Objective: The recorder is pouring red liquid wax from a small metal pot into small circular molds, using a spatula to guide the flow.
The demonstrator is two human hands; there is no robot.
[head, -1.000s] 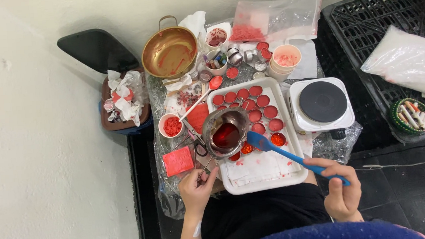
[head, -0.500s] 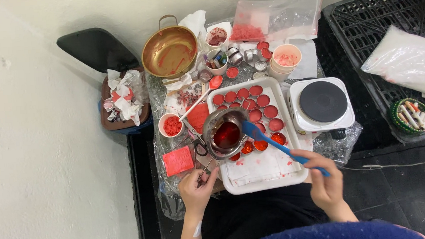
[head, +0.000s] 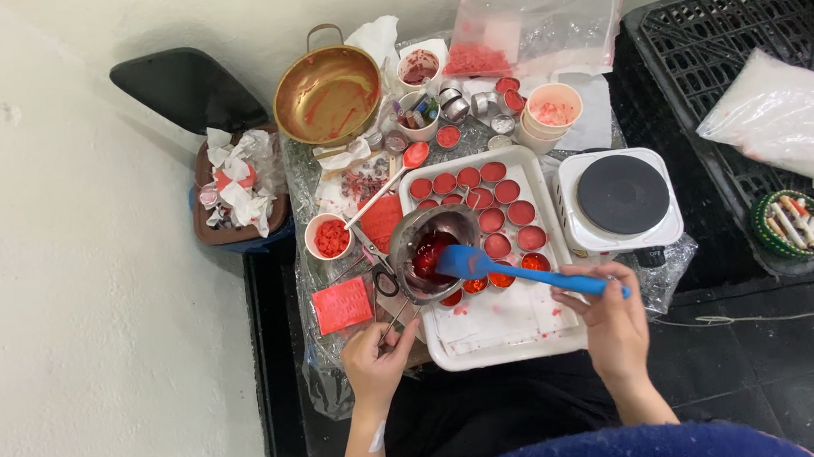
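The right hand (head: 612, 324) has its fingers clamped on a blue spatula (head: 515, 271) whose long axis runs up-left into the small metal pot (head: 432, 246) of red liquid, held over the white tray (head: 506, 346) by the left hand (head: 376, 359) gripping its wire handle.

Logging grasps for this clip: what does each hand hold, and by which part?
Right hand holds the blue spatula by its handle end. Left hand grips the thin handle of the small metal pot.

Steel pot (head: 435, 246) w/ red wax, tilted over tray; blue spatula (head: 515, 271) blade inside.
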